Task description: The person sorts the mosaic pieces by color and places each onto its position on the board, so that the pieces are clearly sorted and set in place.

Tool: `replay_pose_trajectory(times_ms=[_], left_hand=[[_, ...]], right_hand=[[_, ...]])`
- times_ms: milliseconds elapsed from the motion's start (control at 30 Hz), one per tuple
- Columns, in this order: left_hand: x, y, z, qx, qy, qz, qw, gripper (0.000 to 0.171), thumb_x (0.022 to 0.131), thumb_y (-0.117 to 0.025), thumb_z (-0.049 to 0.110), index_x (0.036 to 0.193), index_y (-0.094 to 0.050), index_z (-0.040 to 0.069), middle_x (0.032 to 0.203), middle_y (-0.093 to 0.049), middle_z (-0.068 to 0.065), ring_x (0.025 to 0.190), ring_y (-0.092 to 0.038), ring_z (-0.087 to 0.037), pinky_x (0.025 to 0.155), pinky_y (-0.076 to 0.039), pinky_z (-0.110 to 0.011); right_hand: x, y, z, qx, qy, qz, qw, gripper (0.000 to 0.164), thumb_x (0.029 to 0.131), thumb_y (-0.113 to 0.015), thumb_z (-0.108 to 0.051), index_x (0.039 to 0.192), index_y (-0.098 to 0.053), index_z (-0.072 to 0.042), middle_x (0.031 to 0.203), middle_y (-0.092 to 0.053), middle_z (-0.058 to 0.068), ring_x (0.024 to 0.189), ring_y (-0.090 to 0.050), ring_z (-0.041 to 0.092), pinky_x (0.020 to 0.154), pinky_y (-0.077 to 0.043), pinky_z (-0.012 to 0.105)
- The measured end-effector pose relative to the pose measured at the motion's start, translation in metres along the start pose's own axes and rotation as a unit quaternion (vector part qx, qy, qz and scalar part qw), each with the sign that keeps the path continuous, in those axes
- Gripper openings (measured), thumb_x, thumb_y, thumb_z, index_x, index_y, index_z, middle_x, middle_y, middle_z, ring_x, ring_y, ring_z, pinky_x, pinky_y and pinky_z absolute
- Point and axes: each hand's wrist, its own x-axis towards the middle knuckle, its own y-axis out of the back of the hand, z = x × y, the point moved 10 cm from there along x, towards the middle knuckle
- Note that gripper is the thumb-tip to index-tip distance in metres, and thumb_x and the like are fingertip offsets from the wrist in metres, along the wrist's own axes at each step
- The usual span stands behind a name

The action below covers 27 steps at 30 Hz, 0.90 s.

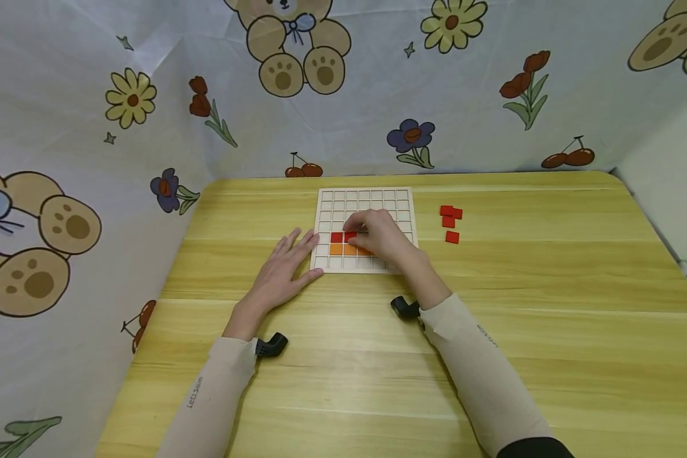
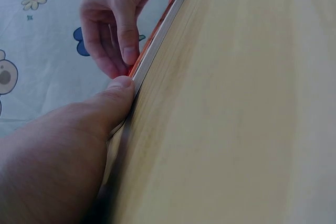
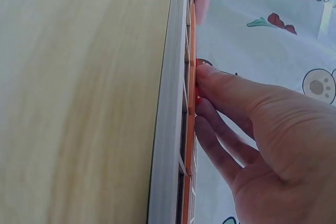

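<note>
A pale square grid board [image 1: 365, 198] lies on the table with a row of orange tiles [image 1: 336, 249] in it. Just above that row sits one red tile [image 1: 336, 237]. My right hand [image 1: 381, 234] reaches over the board and pinches a second red tile [image 1: 350, 236] beside the first, at the grid; the right wrist view shows the thumb and fingers [image 3: 211, 72] around it. My left hand [image 1: 284, 268] rests with spread, straight fingers at the board's left edge, and its thumb [image 2: 122, 83] touches the corner. The right hand hides part of the grid.
Several loose red tiles [image 1: 448, 221] lie on the wooden table [image 1: 343, 381] right of the board. A patterned cloth [image 1: 343, 121] hangs behind the table and along its left side. Black wrist devices [image 1: 271, 345] sit at both cuffs.
</note>
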Motion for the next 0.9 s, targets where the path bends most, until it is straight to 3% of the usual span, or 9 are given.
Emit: replay_pose_trajectory(times_ms=[333,633,900], left_hand=[[-0.001,0.001,0.000,0.001,-0.001,0.003,1.0000,0.078,0.106,-0.053,0.058,0.170,-0.022,0.028,0.176,-0.021,0.008,0.166,-0.007,-0.024,0.136,-0.005,-0.047],[0.001,0.001,0.001,0.001,0.002,0.001,1.0000,0.078,0.106,-0.054,0.059,0.170,-0.022,0.028,0.176,-0.021,0.008,0.166,-0.007,-0.025,0.136,-0.006,-0.048],[0.000,0.000,0.000,0.004,0.004,-0.001,1.0000,0.078,0.106,-0.054,0.058,0.170,-0.022,0.028,0.176,-0.021,0.008,0.166,-0.007,-0.025,0.136,-0.006,-0.048]], right_hand=[[-0.002,0.002,-0.010,-0.031,0.018,0.001,0.999,0.016,0.098,-0.076,-0.012,0.113,-0.081,-0.010,0.112,-0.079,0.004,0.109,-0.072,0.022,0.100,-0.059,0.040],[-0.003,-0.008,-0.017,-0.078,0.044,-0.030,0.996,0.022,0.098,-0.073,-0.007,0.118,-0.081,-0.010,0.112,-0.078,0.003,0.101,-0.061,0.022,0.093,-0.054,0.037],[-0.004,-0.008,-0.019,-0.063,0.047,-0.027,0.997,0.019,0.098,-0.072,-0.007,0.115,-0.081,-0.010,0.110,-0.078,0.002,0.104,-0.063,0.021,0.097,-0.054,0.037]])
